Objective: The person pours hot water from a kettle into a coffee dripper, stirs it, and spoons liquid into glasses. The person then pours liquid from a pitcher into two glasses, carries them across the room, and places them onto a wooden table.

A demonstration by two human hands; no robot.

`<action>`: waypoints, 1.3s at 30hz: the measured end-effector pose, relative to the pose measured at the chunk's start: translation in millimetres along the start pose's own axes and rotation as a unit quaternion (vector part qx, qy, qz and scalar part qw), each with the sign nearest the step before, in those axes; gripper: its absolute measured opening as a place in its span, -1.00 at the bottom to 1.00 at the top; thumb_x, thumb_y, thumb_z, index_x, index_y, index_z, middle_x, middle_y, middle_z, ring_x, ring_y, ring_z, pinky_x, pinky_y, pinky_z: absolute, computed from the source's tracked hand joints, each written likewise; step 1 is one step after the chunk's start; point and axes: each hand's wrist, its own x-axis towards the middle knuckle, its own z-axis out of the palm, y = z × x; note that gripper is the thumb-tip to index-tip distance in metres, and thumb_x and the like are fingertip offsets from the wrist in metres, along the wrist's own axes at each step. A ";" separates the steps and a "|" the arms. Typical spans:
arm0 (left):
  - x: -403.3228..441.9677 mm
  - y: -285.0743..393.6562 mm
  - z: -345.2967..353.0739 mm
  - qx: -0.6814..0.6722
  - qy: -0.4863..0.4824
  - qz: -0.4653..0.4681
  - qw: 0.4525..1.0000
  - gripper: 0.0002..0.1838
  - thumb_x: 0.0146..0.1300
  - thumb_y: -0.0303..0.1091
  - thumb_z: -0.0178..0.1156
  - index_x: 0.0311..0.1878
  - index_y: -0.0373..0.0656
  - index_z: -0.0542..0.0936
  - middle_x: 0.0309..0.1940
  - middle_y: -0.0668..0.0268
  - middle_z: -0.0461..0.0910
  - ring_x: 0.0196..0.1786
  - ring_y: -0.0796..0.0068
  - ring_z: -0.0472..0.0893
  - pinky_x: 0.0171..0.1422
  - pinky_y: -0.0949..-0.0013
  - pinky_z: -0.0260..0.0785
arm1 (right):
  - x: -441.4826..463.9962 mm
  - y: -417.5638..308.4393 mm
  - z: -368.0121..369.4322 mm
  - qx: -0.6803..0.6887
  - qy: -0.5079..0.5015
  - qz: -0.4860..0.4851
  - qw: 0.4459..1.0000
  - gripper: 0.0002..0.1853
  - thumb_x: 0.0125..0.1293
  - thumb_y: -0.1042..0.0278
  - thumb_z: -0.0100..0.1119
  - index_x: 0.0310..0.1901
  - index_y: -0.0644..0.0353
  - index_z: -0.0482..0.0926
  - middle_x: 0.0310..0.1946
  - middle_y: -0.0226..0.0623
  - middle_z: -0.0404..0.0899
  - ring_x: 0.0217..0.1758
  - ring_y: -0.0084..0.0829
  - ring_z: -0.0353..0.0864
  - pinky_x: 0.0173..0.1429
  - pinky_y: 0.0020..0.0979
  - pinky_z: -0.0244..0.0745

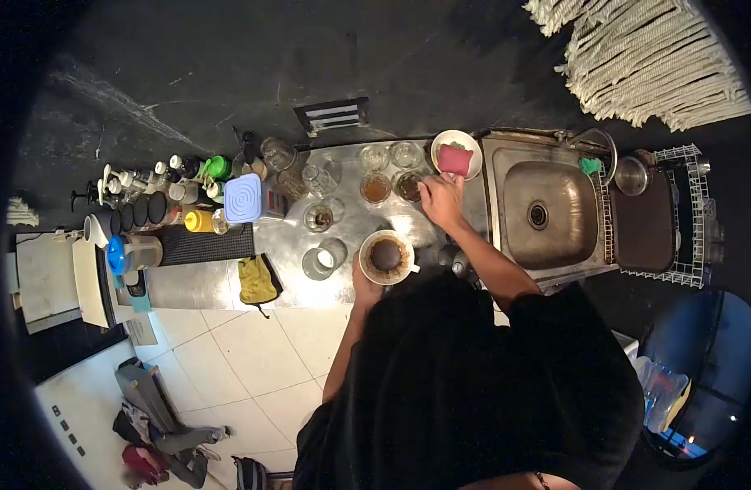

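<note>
My left hand [366,282] is closed around the left side of a white, handled coffee dripper [386,256] near the counter's front edge. Dark wet coffee grounds fill its middle and cling to the inner wall. My right hand [445,201] reaches across the counter, its fingers curled beside a glass with dark brown contents [408,186]. Its fingertips also meet the lower edge of a red square piece [455,159] over a white bowl [477,163]; its grip is unclear. A glass of amber-brown liquid [375,189] stands just left.
Two clear glasses [374,157] stand behind. Left are a glass server [317,217], a glass vessel [324,260], a yellow pouch [259,279], a blue-lidded container [243,198] and several bottles. A sink [550,215] is right; a person sits at lower left [151,461].
</note>
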 end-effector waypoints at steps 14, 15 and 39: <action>-2.6 34.5 12.6 0.000 0.017 0.004 1.000 -0.43 0.23 -0.36 0.31 0.30 -0.25 0.41 0.18 0.10 0.52 0.24 0.22 0.54 0.34 0.22 0.37 | 26.3 -30.4 -4.2 0.150 0.071 -0.046 0.985 -0.84 0.32 0.28 0.23 -0.40 0.12 0.59 -0.45 -0.36 0.58 -0.24 -0.27 0.49 0.02 -0.20 0.18; -2.4 34.4 12.9 0.001 0.014 -0.002 1.000 -0.42 0.24 -0.35 0.31 0.31 -0.25 0.41 0.19 0.10 0.52 0.25 0.21 0.54 0.35 0.21 0.37 | 27.7 -32.0 5.5 0.137 0.040 -0.078 0.987 -0.83 0.32 0.27 0.23 -0.39 0.11 0.60 -0.45 -0.35 0.58 -0.22 -0.28 0.50 0.03 -0.20 0.17; -3.7 6.9 5.9 0.010 0.012 0.020 1.000 -0.41 0.26 -0.26 0.27 0.32 -0.26 0.41 0.20 0.06 0.47 0.29 0.11 0.49 0.41 0.12 0.29 | 31.3 -40.4 36.9 0.077 -0.057 -0.044 0.994 -0.78 0.36 0.16 0.17 -0.35 0.07 0.66 -0.41 -0.28 0.67 -0.19 -0.25 0.57 0.07 -0.15 0.16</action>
